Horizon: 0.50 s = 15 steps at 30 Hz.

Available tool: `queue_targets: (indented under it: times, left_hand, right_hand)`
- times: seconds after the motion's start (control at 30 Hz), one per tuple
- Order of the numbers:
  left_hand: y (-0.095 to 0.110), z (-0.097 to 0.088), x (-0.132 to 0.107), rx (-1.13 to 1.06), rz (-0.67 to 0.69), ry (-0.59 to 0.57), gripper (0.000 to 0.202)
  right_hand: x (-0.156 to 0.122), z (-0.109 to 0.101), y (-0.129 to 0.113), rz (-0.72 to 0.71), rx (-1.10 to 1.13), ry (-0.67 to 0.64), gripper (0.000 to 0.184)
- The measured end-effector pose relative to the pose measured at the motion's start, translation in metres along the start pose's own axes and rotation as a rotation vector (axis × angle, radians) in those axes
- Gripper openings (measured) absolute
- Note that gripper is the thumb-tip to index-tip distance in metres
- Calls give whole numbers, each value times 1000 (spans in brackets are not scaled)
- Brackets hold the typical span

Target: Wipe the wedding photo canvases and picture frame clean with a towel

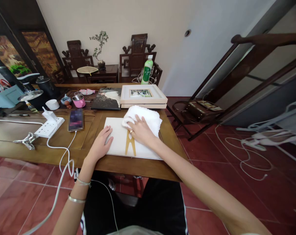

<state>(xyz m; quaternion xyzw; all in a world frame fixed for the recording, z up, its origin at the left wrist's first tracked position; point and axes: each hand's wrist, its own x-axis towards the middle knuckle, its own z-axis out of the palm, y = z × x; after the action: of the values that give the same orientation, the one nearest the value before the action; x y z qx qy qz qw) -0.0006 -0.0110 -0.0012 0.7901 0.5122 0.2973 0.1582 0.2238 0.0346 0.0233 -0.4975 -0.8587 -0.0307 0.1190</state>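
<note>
A white rectangular panel point(116, 148) lies flat on the wooden table in front of me, with a yellowish A-shaped piece point(130, 146) on its face. My left hand point(102, 141) rests on the panel's left edge, fingers stretched out and holding nothing. My right hand point(141, 131) presses on a folded white towel point(150, 118), with its fingers bent into the cloth. The towel covers the panel's upper right part, so that corner is hidden. Part of the A-shaped piece runs under my right hand.
Behind the panel lie stacked white picture frames point(160, 98) and a dark picture point(105, 102). A green bottle point(147, 70) stands behind them. To the left are a charging phone point(75, 120), a pink cup point(78, 101) and a power strip point(50, 126) with trailing cables.
</note>
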Motion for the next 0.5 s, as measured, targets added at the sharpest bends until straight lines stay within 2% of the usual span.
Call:
queue_targets:
  times: [0.17, 0.33, 0.43, 0.5]
  left_hand:
    - [1, 0, -2, -40, 20, 10, 43]
    - [2, -1, -2, -60, 31, 18, 41]
    - [1, -2, 0, -52, 46, 4, 41]
    - [1, -2, 0, -44, 51, -10, 41]
  right_hand:
    - [-45, -7, -28, -60, 10, -9, 37]
    - [-96, -19, -52, -279, 159, -1, 35]
    - [-113, -22, -60, -413, 244, -6, 33]
    - [-114, -23, -59, -450, 261, -14, 32]
